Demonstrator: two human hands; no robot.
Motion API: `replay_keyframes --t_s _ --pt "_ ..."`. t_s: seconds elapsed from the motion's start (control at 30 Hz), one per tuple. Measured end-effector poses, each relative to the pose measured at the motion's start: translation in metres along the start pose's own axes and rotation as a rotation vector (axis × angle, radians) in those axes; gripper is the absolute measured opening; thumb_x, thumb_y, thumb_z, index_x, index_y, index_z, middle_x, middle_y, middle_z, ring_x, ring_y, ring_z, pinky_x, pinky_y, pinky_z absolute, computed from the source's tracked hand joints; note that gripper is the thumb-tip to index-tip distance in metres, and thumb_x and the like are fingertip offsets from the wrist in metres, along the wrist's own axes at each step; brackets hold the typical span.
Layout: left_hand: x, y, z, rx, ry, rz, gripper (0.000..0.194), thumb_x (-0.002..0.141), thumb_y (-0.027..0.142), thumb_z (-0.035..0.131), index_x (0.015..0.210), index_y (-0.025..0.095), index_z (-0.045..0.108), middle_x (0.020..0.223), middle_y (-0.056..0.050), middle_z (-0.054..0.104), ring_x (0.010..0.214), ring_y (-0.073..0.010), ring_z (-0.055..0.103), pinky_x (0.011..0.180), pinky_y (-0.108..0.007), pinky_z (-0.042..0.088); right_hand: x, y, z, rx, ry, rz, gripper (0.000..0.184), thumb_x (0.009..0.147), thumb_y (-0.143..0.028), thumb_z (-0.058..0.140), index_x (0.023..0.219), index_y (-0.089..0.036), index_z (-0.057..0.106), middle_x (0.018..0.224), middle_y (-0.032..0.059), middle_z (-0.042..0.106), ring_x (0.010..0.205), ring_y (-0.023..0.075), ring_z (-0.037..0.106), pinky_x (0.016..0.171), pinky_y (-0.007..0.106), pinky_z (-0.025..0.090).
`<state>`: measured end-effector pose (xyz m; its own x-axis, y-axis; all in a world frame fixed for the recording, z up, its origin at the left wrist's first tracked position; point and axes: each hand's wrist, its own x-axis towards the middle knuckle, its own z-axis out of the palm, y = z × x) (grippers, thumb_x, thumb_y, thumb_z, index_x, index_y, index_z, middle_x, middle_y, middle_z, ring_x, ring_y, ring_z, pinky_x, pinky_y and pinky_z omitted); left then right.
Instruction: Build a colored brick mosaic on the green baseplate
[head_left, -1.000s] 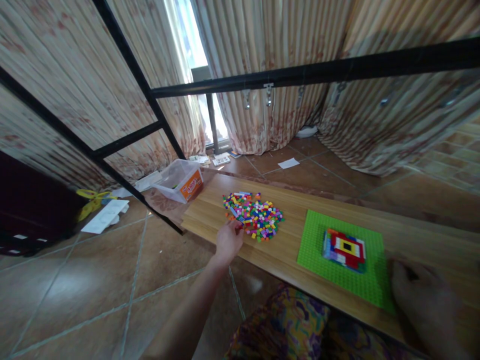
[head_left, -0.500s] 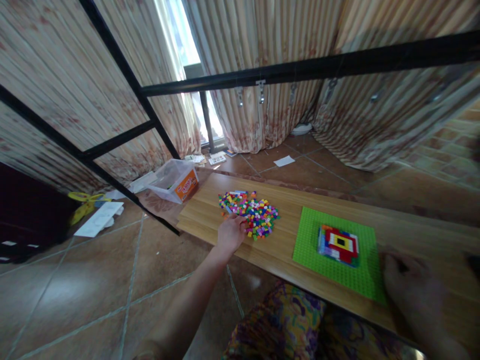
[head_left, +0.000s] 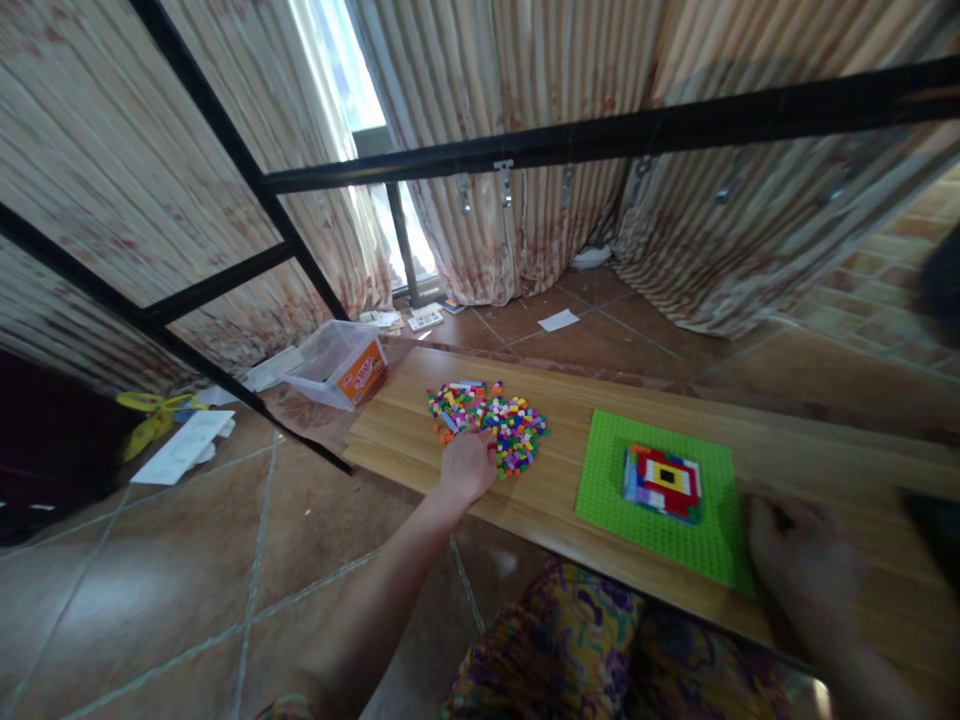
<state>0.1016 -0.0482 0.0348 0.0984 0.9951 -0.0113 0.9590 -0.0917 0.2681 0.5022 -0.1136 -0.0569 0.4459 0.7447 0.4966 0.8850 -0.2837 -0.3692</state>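
Observation:
Bent fingers of my left hand (head_left: 469,463) reach into the near edge of a heap of small coloured toy bricks (head_left: 517,422). Its fingertips are closed together among them, and whatever they pinch is too small to make out. A green baseplate (head_left: 598,480) lies to the right of the heap. Near its middle stands a low brick build (head_left: 680,490) of red, white, yellow and black with a mixed-colour border. Against the plate's right side rests my right hand (head_left: 802,550), fingers curled in; the inside of its grip is hidden.
The wooden table (head_left: 397,430) is long and narrow. Behind its left end stands a clear plastic box (head_left: 330,365) with an orange label. A black metal frame (head_left: 420,162) crosses in front of the curtains (head_left: 517,80). A dark object (head_left: 934,530) lies at the right.
The whole view has shifted slightly, so the table things sit a little further left. My left hand stays at the heap and my right hand beside the baseplate.

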Motion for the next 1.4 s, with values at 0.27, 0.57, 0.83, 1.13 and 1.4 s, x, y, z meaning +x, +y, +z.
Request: replay_keyframes --t_s 0.27,0.57,0.83,1.13,1.4 --pt "0.015 -0.008 -0.001 0.054 -0.084 0.074 0.017 0.090 0.020 0.049 0.097 0.019 0.065 0.104 -0.009 0.065 0.096 -0.0216 0.062 0.084 -0.031 0.046 0.001 -0.015 -0.008 0.063 0.005 0.005 0.036 0.084 -0.038 0.042 0.081 -0.018 0.072 0.088 0.0138 0.069 0.077 0.0262 0.062 0.067 0.038 0.045" --pt "-0.004 0.035 -0.007 -0.205 0.038 0.260 0.016 0.094 0.022 0.046 0.101 0.020 0.061 0.106 -0.007 0.063 0.100 -0.0193 0.059 0.089 -0.031 0.045 0.002 -0.021 -0.009 0.098 0.036 0.000 0.033 0.085 -0.033 0.045 0.083 -0.014 0.072 0.085 0.0117 0.068 0.076 0.0224 0.060 0.069 0.034 0.045" --pt "-0.002 0.125 0.013 -0.264 -0.172 0.481 0.017 0.093 0.025 0.049 0.104 0.020 0.062 0.108 -0.005 0.064 0.094 -0.0179 0.061 0.085 -0.030 0.048 0.003 -0.025 -0.010 0.129 0.000 0.027 0.033 0.085 -0.032 0.044 0.081 -0.016 0.072 0.084 0.0106 0.068 0.079 0.0223 0.059 0.071 0.033 0.045" --pt "0.012 0.143 0.025 -0.224 -0.216 0.518 0.019 0.091 0.024 0.050 0.103 0.020 0.064 0.108 -0.007 0.065 0.095 -0.0196 0.062 0.085 -0.030 0.047 0.003 -0.026 -0.012 0.176 -0.011 0.038 0.032 0.086 -0.031 0.044 0.082 -0.016 0.072 0.088 0.0111 0.069 0.083 0.0226 0.059 0.075 0.034 0.045" --pt "0.014 0.148 0.030 -0.376 -0.214 0.431 0.017 0.085 0.018 0.056 0.098 0.021 0.066 0.096 -0.003 0.072 0.087 -0.0179 0.065 0.082 -0.029 0.047 0.003 -0.028 -0.014 0.191 -0.010 0.045 0.031 0.086 -0.031 0.044 0.082 -0.016 0.072 0.086 0.0105 0.067 0.079 0.0218 0.059 0.075 0.034 0.046"
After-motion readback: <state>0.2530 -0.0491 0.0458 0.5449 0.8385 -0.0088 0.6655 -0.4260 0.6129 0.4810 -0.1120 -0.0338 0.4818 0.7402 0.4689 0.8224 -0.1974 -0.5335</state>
